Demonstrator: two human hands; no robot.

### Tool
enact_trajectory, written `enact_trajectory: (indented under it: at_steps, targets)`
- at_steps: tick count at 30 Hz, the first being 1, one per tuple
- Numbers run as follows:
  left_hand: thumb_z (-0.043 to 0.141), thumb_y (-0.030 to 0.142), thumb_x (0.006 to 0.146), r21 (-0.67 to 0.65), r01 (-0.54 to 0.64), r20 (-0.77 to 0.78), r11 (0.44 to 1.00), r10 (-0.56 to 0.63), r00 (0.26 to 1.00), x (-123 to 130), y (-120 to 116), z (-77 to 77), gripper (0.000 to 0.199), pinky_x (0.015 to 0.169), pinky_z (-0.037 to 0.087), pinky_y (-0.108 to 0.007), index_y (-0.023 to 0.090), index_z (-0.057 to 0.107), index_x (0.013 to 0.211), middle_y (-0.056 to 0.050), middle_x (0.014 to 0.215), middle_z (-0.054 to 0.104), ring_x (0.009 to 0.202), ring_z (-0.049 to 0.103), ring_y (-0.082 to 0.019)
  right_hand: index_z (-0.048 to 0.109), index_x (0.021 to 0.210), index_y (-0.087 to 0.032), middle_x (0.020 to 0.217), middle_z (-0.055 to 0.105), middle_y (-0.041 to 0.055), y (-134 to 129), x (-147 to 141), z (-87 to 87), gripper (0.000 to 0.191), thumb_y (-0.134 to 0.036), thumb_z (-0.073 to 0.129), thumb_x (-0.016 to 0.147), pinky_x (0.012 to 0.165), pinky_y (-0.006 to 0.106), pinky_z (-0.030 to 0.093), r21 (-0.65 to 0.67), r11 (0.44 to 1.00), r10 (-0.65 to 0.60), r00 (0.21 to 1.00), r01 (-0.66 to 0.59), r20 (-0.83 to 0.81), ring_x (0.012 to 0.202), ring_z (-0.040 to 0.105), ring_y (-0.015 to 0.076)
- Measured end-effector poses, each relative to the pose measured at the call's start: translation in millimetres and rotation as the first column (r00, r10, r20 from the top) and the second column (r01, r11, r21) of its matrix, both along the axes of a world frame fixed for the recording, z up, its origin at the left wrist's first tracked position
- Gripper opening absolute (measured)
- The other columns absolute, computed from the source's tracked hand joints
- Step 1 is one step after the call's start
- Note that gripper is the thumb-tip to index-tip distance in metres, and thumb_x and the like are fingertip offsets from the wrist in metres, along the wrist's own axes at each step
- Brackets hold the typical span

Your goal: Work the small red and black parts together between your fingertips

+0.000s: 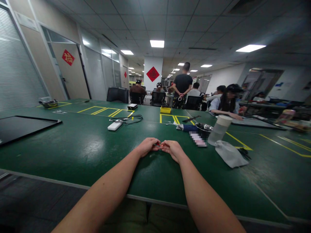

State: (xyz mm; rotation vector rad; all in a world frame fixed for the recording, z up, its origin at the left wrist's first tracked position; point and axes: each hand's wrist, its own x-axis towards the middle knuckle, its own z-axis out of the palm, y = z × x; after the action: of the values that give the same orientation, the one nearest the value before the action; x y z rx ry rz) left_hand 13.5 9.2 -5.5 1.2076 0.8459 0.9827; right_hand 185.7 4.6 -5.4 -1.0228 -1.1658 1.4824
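Note:
Both forearms reach over the green table (92, 155), and the hands meet near its middle. My left hand (147, 146) has its fingers closed on a small red object (157, 143), whose shape is too small to make out. Close beside it, my right hand (172, 149) has its fingertips pressed together at the right side of that red object. Whatever lies between the right fingertips is mostly hidden. Beyond the hands to the left is a white power strip (115, 125) with a black cable (133, 119).
To the right stand a frosted bottle (220, 130), a metal bowl (204, 128) and a white pouch (230, 154). A yellow box (165, 110) sits at the far edge. A dark panel (24, 127) lies left. A person in a cap (228, 100) sits at the far right.

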Motion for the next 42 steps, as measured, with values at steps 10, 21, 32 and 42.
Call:
enact_trajectory:
  at_steps: [10,21,32,42]
  targets:
    - [0.062,0.005,0.069,0.1,0.029,-0.07,0.995,-0.022,0.997,-0.7,1.2,-3.9,0.025,0.057,0.048,-0.018,0.01,0.063,0.094,-0.005,0.074,0.066,0.056,0.059,-0.007,0.066,0.075,-0.012,0.073,0.069,0.0069,0.4,-0.4,-4.4,0.012,-0.009,0.07,0.064,0.059,0.021,0.054,0.057,0.998,0.007,0.997,-0.011,0.083,0.064,0.067,0.014]
    - [0.053,0.018,0.081,-0.064,0.02,0.062,0.998,-0.016,0.998,-0.1,-1.9,6.1,0.021,0.064,0.055,-0.021,0.007,0.066,0.094,-0.011,0.081,0.068,0.067,0.066,-0.013,0.065,0.07,-0.011,0.067,0.067,0.0108,5.8,1.1,-3.4,0.035,-0.039,0.052,0.086,0.057,0.024,0.052,-0.045,0.999,-0.015,0.998,0.013,-0.053,0.057,0.064,0.0136]
    - [0.054,-0.001,0.071,-0.033,-0.001,-0.005,0.999,0.001,1.0,1.4,-0.8,2.1,0.03,0.067,0.054,-0.021,0.009,0.065,0.097,-0.01,0.084,0.07,0.068,0.066,-0.012,0.066,0.072,-0.012,0.072,0.069,0.0078,0.0,-1.1,-0.9,0.006,-0.01,0.063,0.067,0.063,0.024,0.054,0.03,1.0,-0.008,0.998,0.005,0.069,0.068,0.067,0.0157]
    - [0.051,0.0,0.075,0.04,-0.02,-0.092,0.999,0.023,0.995,5.1,-2.8,1.1,0.025,0.063,0.052,-0.02,0.01,0.066,0.091,-0.007,0.072,0.07,0.06,0.064,-0.009,0.066,0.073,-0.012,0.07,0.068,0.0057,-2.1,-1.8,-1.3,0.013,-0.009,0.07,0.061,0.06,0.021,0.053,0.074,0.997,0.008,0.994,-0.016,0.107,0.063,0.066,0.0131]
